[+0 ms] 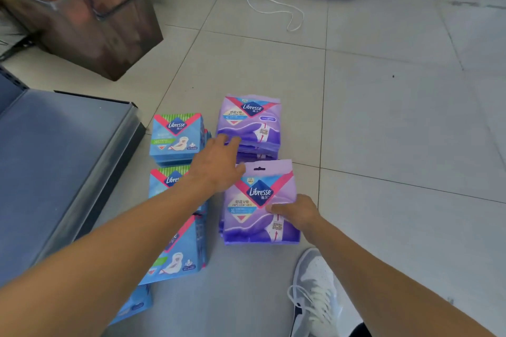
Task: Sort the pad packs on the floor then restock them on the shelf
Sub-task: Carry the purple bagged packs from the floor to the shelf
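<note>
Both arms are reaching forward and down over the tiled floor (383, 117). The left hand (219, 164) is lying across the gap between the stacks, its fingers extended onto the near edge of the far purple stack (250, 123), gripping nothing. The right hand (294, 212) is pinching the right side of the near purple pack (257, 208), thumb lying on its face; that pack is sitting atop a second purple stack just in front of the first. Both purple faces are showing "Libresse" and "XL". Blue packs (176, 135), also marked "Libresse", one reading "285", are lying in a row to the left, beside the grey shelf (54, 161). A grey sneaker (315, 290) is standing near the right arm
</note>
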The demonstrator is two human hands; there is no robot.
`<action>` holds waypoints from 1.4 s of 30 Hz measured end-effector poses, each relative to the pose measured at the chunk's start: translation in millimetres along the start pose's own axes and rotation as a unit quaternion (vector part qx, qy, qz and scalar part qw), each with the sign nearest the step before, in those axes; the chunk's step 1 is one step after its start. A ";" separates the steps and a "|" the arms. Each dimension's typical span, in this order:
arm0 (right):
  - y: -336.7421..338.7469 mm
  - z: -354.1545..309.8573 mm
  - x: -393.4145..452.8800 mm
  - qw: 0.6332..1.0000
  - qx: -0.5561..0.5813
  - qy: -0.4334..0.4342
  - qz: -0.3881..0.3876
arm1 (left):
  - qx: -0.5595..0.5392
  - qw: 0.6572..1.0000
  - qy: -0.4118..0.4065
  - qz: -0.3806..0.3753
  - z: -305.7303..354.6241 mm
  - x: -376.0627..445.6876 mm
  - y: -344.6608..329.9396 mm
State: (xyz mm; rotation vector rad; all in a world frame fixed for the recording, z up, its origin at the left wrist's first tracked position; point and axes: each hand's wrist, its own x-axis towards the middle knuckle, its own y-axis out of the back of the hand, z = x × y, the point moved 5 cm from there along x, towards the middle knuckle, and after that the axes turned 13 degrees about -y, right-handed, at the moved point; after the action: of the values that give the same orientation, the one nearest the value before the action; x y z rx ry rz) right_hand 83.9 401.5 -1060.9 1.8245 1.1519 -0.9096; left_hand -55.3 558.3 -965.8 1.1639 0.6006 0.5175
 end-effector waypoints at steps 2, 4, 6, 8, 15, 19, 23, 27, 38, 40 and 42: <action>8.3 4.5 -6.0 0.997 0.051 -0.013 -0.059 | -0.026 0.999 0.023 0.037 -4.6 18.9 8.1; 18.7 10.5 -9.9 0.989 0.091 -0.025 -0.115 | -0.045 0.996 0.046 0.068 -7.8 39.5 14.3; 32.0 16.2 -11.8 0.980 0.122 -0.025 -0.155 | -0.064 0.992 0.071 0.080 -12.0 60.9 15.9; 44.2 21.9 -9.4 0.973 0.139 -0.019 -0.183 | -0.097 0.987 0.106 0.076 -18.2 81.6 13.1; 60.9 20.9 3.7 0.961 0.175 0.002 -0.214 | -0.196 0.955 0.222 0.019 -46.3 109.1 -13.2; 56.1 9.5 6.9 0.956 0.194 0.018 -0.221 | -0.206 0.946 0.244 0.047 -50.3 105.3 -8.6; 50.4 -1.8 -2.0 0.958 0.186 0.025 -0.215 | -0.227 0.934 0.264 0.083 -52.2 100.9 -1.7; 50.1 -11.6 -13.7 0.963 0.185 0.026 -0.195 | -0.460 0.832 0.272 0.149 -53.4 94.5 -2.7; 78.6 -82.7 -132.3 0.971 0.098 0.133 -0.175 | -0.591 0.742 0.172 0.264 -39.1 8.7 128.2; 83.4 -109.9 -171.3 0.965 0.082 0.175 -0.175 | -0.599 0.735 0.148 0.282 -37.6 -18.0 163.7; 81.7 -133.1 -218.6 0.956 0.075 0.222 -0.175 | -0.602 0.727 0.125 0.306 -30.8 -54.1 202.1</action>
State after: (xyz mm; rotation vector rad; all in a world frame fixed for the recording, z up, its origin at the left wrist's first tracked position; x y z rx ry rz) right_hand 108.3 414.4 -793.7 2.0499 1.7710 -0.8152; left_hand -129.4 607.3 -773.9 -0.0323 -0.0235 1.3859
